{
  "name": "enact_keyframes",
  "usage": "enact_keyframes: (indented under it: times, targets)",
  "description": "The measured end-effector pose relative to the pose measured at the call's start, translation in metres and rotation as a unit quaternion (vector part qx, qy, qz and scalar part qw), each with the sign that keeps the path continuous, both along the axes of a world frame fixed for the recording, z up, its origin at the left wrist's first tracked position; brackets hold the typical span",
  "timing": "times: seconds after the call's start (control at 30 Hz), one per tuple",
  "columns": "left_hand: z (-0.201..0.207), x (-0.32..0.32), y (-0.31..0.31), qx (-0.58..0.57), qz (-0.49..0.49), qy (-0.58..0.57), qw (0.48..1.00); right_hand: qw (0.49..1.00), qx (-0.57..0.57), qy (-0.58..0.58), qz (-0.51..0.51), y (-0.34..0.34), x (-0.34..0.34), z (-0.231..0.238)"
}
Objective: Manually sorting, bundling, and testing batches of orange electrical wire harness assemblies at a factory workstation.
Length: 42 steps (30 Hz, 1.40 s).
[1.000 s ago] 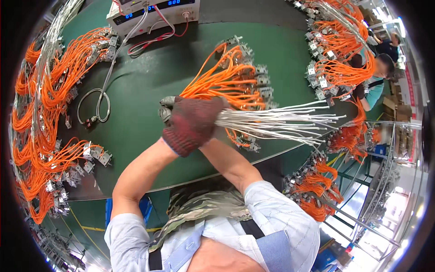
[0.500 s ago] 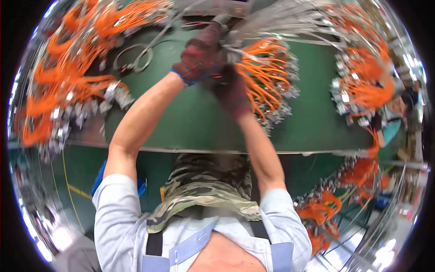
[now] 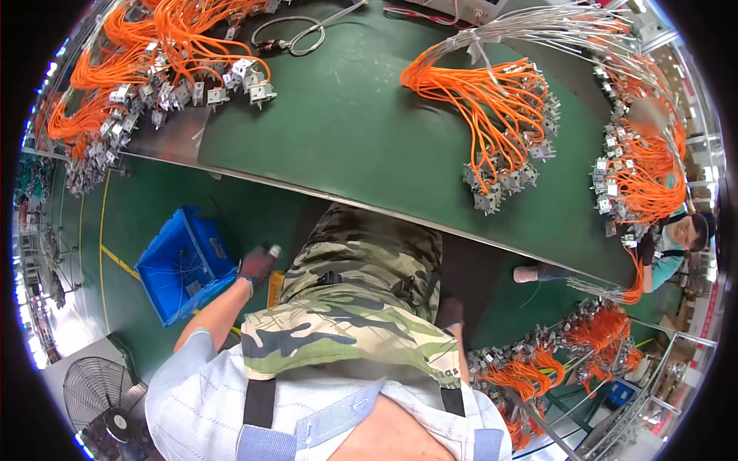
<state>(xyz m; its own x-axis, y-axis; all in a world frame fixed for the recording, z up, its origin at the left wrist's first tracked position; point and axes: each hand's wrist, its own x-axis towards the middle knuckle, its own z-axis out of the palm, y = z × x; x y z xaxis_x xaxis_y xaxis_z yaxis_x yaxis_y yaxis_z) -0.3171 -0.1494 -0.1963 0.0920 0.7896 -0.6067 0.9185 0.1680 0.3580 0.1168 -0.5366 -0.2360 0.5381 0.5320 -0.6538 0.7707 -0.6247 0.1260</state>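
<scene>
My left hand [image 3: 257,263], in a dark red and grey glove, hangs below the table's front edge, close to a blue crate [image 3: 171,269]. Its fingers look curled, with a small pale thing at their tip that I cannot make out. My right hand [image 3: 450,312], gloved too, hangs at my right side, mostly hidden by the camouflage apron [image 3: 350,326]; its fingers do not show. A bundle of orange cables [image 3: 480,92] with grey connectors lies on the green table [image 3: 330,131], its bare silvery wire ends toward the back right. Neither hand touches it.
More orange cable bundles [image 3: 165,46] lie at the table's left, and others [image 3: 649,180] at its right. Looped grey cable [image 3: 296,42] rests at the back. A fan [image 3: 104,392] stands low left. A co-worker [image 3: 669,246] is at the right; cable racks [image 3: 538,369] stand lower right.
Both hands have let go of the orange cable bundle and dropped below the table edge, the left toward the blue crate. The bundle now lies by itself. My view has turned and shifted back.
</scene>
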Motion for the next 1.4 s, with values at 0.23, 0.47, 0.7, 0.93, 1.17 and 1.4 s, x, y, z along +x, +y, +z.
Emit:
enact_keyframes:
  times: [0.23,0.47,0.7,0.93,1.17,1.4]
  targets:
    - [0.002,0.018,-0.031,-0.098,0.045,-0.113,0.988,0.976,-0.027,0.097,-0.194,-0.028,-0.012,-0.008]
    - [-0.062,-0.031,-0.037,-0.188,-0.327,0.084,0.922,0.968,-0.048,0.148,-0.197,0.023,0.045,-0.011]
    - [-0.123,-0.059,-0.048,-0.276,0.183,-0.142,0.933,0.966,-0.042,0.189,-0.170,0.113,0.090,0.004]
    - [-0.084,0.023,0.044,-0.238,-0.008,-0.027,0.971,0.958,-0.005,0.161,-0.237,0.150,0.101,0.013]
    - [-0.075,0.020,0.084,-0.213,-0.104,0.008,0.971,0.948,0.007,0.163,-0.275,0.123,0.044,-0.017]
    - [-0.102,0.008,0.091,-0.178,-0.228,0.027,0.957,0.949,0.016,0.161,-0.269,0.057,-0.034,-0.052]
